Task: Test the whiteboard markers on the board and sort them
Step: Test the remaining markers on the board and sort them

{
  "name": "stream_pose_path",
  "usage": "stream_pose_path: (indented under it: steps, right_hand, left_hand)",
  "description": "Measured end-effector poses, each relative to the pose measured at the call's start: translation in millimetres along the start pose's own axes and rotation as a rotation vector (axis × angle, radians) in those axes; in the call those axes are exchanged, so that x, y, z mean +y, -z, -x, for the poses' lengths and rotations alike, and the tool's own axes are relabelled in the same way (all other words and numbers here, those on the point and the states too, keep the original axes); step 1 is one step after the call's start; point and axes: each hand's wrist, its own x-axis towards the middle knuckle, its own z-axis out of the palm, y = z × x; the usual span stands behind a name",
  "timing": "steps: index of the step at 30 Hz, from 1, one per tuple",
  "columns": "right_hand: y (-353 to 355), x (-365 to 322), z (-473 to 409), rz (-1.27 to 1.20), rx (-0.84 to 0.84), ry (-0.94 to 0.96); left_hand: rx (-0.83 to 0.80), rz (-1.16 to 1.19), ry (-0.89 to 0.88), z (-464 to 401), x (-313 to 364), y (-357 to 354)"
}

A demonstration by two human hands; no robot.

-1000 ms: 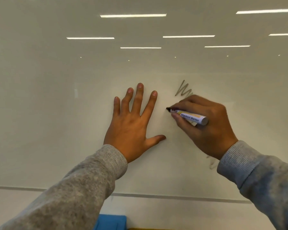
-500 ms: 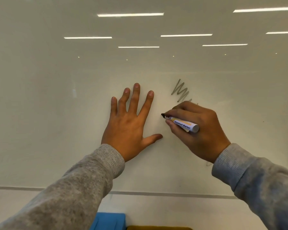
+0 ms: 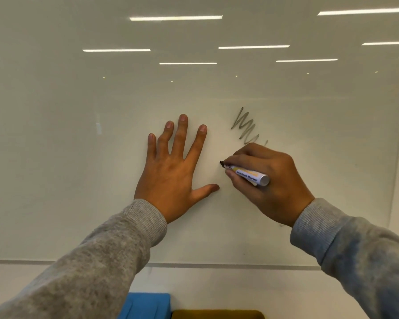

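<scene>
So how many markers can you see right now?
1: the marker gripped in the right hand, its tip at the whiteboard. Others may lie out of view below.

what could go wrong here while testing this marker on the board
The right hand sits just below the grey scribble and seems to cover its lower end, so it might smear the ink and muddy the test. The marker tip is close to the left hand, which lies flat on the whiteboard; a stroke leftward could ink the index finger. The scribble looks faint, so judging the marker as working or dry may be uncertain.
</scene>
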Motion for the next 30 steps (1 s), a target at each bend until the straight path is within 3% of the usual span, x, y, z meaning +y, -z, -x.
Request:
stream_pose_path:
  steps: [4, 8, 12, 15, 19, 22, 26, 30]
  right_hand:
    - [6, 5, -2, -0.027, 0.126, -0.051]
    - [1, 2, 8, -0.014, 0.009, -0.008]
    - [7, 6, 11, -0.031, 0.127, -0.079]
    - [5, 4, 19, -0.019, 0.031, -0.039]
    - [10, 6, 26, -0.052, 0.141, -0.107]
    - [2, 0, 41, -0.006, -0.013, -0.05]
    - [11, 6, 46, -0.035, 0.124, -0.135]
    - [11, 3, 52, -0.01, -0.026, -0.057]
  left_hand:
    - [-0.004, -0.001, 0.003, 0, 0, 0]
    - [0.0, -0.014, 0.003, 0, 0, -1]
    - [-0.001, -0.014, 0.004, 1, 0, -1]
    - [0.001, -0.015, 0.003, 2, 1, 0]
    - [0.002, -0.02, 0.003, 2, 1, -1]
    - [0.002, -0.016, 0.001, 3, 2, -2]
    - [-0.007, -0.017, 0.003, 4, 2, -1]
    - [-0.015, -0.02, 0.002, 5, 2, -1]
